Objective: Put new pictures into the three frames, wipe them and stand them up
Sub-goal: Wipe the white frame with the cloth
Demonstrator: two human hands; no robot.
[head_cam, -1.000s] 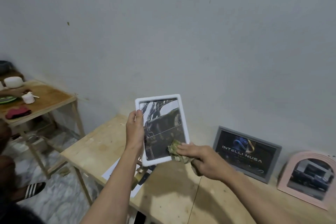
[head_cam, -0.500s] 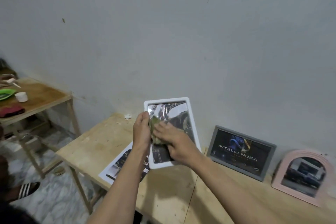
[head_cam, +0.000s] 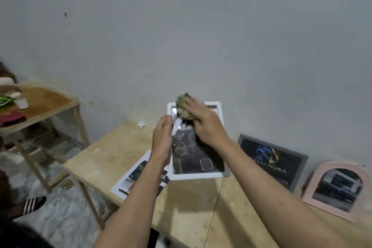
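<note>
1. Furthest left, a small side table (head_cam: 46, 102) stands apart from the work, carrying a white cup (head_cam: 21, 103) and a dark red cloth (head_cam: 12, 118), neither of them in use
2. Next, loose printed sheets (head_cam: 130, 179) lie flat on the counter (head_cam: 104, 159), just under the left forearm, probably kept close as spare or removed pictures
3. Then the left hand (head_cam: 162, 141) is closed on the left edge of the white frame (head_cam: 196, 176), holding it upright above the counter so that the glass faces the person and takes pressure without sliding
4. Just right of it, the right hand (head_cam: 203, 125) is clamped on a bunched green cloth (head_cam: 182, 104), pressing it at the frame's top edge; by my reading the wiping of this frame is under way, and it remains to be stood up
5. Further right, the grey frame (head_cam: 270, 162) leans back against the wall (head_cam: 201, 36) with a logo picture inside, seemingly finished
6. Last, at the far right, the pink arched frame (head_cam: 336, 189) leans the same way, holding a picture of vehicles, well apart from both hands
</note>
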